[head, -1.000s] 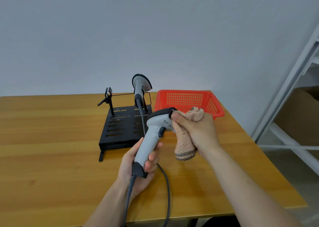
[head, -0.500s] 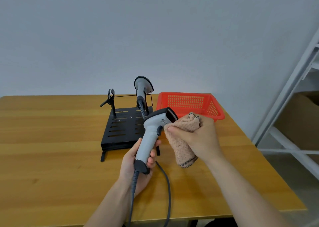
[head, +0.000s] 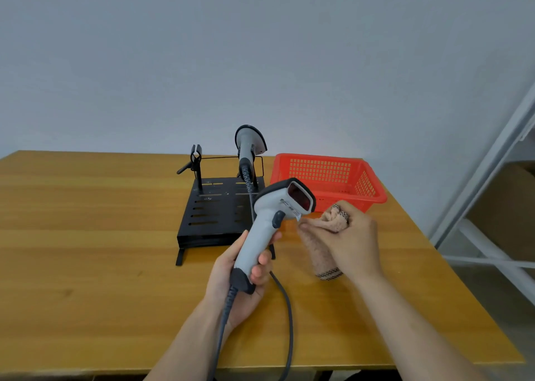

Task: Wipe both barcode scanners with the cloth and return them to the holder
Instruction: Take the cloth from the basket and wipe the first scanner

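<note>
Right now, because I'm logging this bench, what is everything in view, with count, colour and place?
table: 1, wood-coloured, fills the foreground.
holder: 1, black, on the table, centre back.
docked scanner: 1, grey and black, upright on the holder's right post.
held scanner: 1, grey with black trim, raised in front of the holder.
cables: 2, dark grey, one per scanner; the held one's runs off the near edge.
cloth: 1, pinkish beige, beside the held scanner's head.
basket: 1, red, right of the holder.
shelf frame: 1, white, far right.
left hand: 1, grips the held scanner's handle.
right hand: 1, holds the cloth.
</note>
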